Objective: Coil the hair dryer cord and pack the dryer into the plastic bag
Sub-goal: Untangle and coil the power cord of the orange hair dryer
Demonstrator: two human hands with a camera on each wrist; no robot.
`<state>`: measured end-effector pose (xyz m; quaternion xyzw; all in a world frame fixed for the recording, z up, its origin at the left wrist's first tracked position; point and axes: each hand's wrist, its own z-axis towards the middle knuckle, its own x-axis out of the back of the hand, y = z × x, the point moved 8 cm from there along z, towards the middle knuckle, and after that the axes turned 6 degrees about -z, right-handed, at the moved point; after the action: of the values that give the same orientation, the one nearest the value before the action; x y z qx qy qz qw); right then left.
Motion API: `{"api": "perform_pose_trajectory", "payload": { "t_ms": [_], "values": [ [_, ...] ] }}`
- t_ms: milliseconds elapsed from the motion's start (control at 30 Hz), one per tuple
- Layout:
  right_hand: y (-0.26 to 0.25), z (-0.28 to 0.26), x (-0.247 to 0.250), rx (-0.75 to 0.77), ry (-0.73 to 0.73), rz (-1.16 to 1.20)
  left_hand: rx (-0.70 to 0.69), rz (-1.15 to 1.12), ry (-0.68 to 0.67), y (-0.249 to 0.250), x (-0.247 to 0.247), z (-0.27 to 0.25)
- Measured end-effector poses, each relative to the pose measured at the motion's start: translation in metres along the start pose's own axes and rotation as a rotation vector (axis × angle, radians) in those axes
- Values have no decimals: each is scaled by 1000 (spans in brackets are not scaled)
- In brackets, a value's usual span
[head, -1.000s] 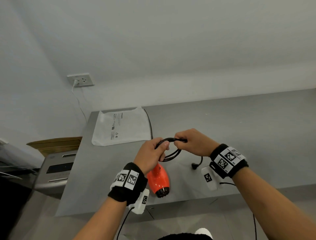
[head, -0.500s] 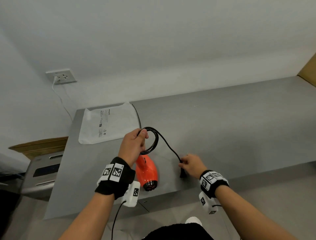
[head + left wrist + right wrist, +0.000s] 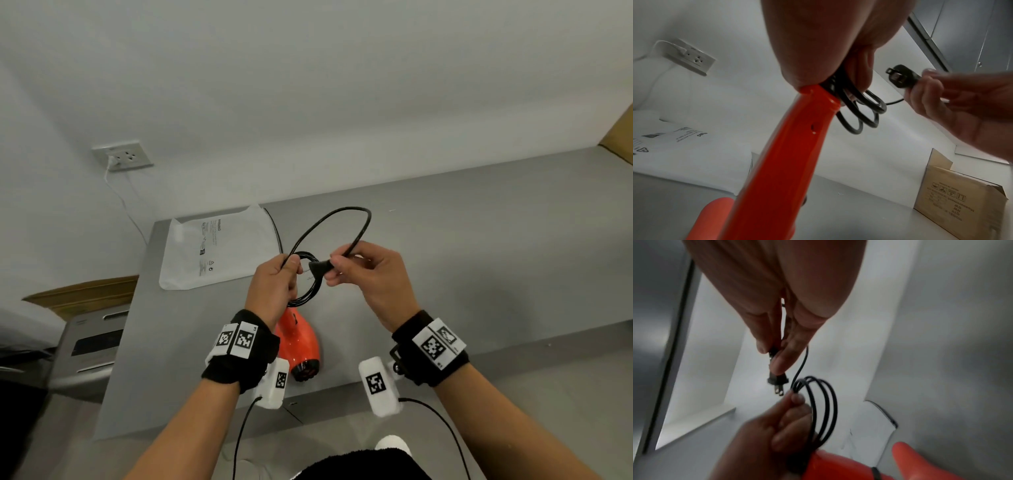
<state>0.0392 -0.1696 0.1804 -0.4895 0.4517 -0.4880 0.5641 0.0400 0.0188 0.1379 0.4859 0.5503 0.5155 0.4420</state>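
Here the left hand is curled tight around a bundle of black cord loops, its grip also closed on the handle end of the orange hair dryer, which hangs below the fist with its nozzle end near the front edge of the grey worktop. From the left wrist view the dryer's handle runs straight up into the palm, and 3 or so cord loops droop just beside it. The right wrist view shows those coils standing up out of the left fist, with the thumb pressed against them.

The right hand pinches the black plug between thumb and fingers, prongs pointing toward the left hand and just beside the coil without clearly touching it. Its grip is closed on the plug body only; the other fingers are curled loosely behind. From the plug, 1 free length of cord rises in a wide arc above both hands and comes back down to the left fist.

The white plastic bag lies flat on the far left corner of the worktop, printed side up, well apart from the dryer. A wall socket with a white lead plugged in sits on the wall above it. A cardboard box stands at the right end of the worktop.
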Motion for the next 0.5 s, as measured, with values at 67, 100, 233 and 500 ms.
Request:
{"api": "perform_pose_trajectory", "payload": {
  "t_ms": [67,100,233,500],
  "values": [
    [-2,2,-14,98,13,-217,10,-31,10,-1,0,0],
    [0,3,-18,152,24,-322,15,-48,23,-1,1,0],
    [2,3,-32,398,32,-603,17,-34,52,-2,9,-1],
    [56,17,-37,18,-81,-344,30,-3,-60,-1,-5,-9]
  ]
}}
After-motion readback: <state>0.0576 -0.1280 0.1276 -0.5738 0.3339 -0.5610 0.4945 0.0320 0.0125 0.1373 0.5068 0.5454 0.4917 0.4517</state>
